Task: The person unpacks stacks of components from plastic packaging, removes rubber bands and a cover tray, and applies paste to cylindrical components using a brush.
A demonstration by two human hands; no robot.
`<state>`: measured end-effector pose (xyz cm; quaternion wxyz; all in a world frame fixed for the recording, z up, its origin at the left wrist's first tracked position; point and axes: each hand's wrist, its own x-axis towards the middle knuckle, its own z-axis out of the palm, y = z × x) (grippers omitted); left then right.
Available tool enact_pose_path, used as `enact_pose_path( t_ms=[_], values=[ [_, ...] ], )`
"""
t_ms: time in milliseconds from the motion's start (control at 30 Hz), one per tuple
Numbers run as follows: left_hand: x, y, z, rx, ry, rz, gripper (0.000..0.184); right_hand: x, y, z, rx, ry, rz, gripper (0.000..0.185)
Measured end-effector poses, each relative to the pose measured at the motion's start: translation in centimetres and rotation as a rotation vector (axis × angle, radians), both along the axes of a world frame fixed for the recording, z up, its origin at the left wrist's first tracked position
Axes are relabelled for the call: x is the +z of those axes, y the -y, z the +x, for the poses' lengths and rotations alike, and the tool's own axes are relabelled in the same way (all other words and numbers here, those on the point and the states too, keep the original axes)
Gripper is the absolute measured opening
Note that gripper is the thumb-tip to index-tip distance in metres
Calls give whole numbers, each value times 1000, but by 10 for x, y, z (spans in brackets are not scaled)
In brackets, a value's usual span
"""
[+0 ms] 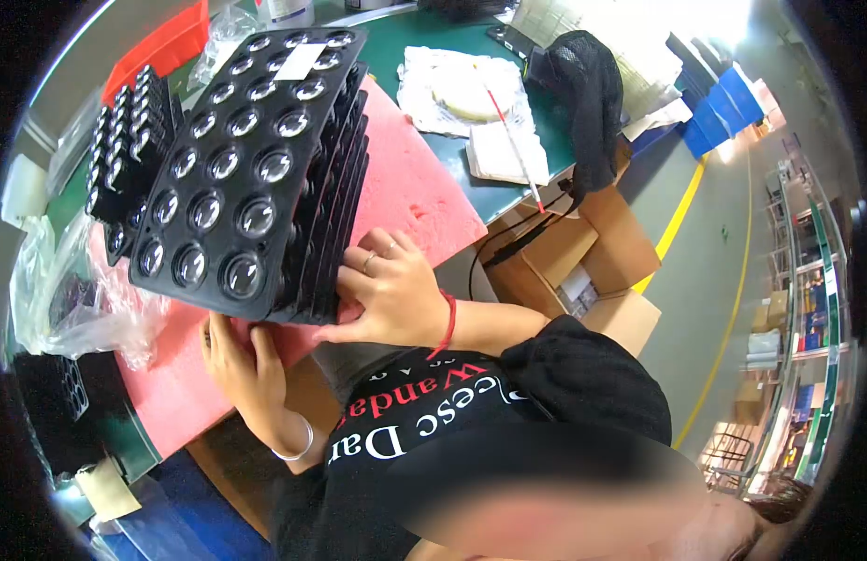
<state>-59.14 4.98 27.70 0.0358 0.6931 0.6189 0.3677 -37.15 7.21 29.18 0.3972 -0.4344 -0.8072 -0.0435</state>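
A tall stack of black plastic trays (pixel 230 201) with rows of round pockets, each holding a clear, shiny dome-shaped piece, stands over a pink foam sheet (pixel 410 178). My right hand (pixel 387 290) grips the stack's right side near the front corner, with fingers curled against the tray edges and thumb along the front. Under the near edge, my left hand (pixel 242 369) holds the stack from the front; its fingertips are partly hidden. A white paper label (pixel 301 62) lies on the top tray.
More filled black trays (pixel 130 150) stand at the left, near a red bin (pixel 158 51) and clear plastic bags (pixel 87 299). Behind are a white cloth (pixel 452 79), a red-and-white stick (pixel 513 140) and a black mesh item (pixel 583 103). An open cardboard box (pixel 583 248) sits below the table edge.
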Motion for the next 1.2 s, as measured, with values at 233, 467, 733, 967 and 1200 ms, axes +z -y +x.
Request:
enact_pose_path(
  t_ms=[233,467,733,967,1200],
  values=[
    [-4,-3,-2,-8,42,84,37,3,-7,4,76,-66,-146,45],
    [0,0,-7,-25,72,-9,42,16,-15,32,6,-13,-195,45],
    [18,-3,8,-19,31,-119,46,22,-30,73,-73,36,-330,43],
    [40,-1,28,-43,-457,-216,58,13,-33,74,-36,-32,-169,56],
    [52,-31,28,-283,-128,-390,20,13,-28,83,15,-4,-253,65]
  ],
)
